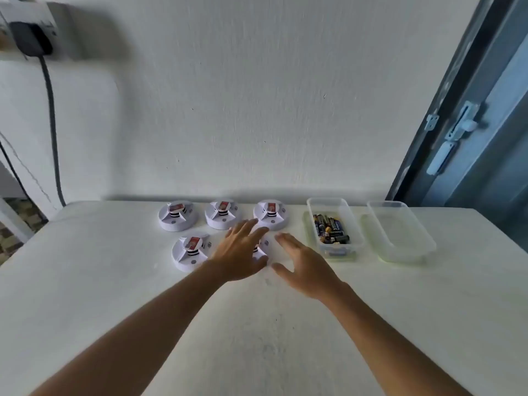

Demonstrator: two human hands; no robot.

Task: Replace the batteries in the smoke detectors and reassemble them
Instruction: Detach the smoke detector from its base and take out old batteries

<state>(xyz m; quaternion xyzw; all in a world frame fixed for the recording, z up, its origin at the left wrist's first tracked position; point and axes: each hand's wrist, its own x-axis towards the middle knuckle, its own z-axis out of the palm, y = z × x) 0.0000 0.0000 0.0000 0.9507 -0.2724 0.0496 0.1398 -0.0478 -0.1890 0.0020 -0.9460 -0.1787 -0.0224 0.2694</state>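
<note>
White smoke detectors on white surface [257, 324]: three in back row [223, 214], one front left [191, 253], fifth [264, 247] mostly hidden under hands. Left hand [241, 257] over fifth, grip wide, fingers spread, holding nothing. Right hand [307, 267] just beside, grip wide. Clear tub of batteries [331, 228] right of detectors; second clear tub [400, 232] beyond.

You get soft, even daylight on a pale worktop [257, 324] with faint shadows. The plug [30, 38] at upper left is blurred, both hands smear slightly, and edges bow from the wide lens.
</note>
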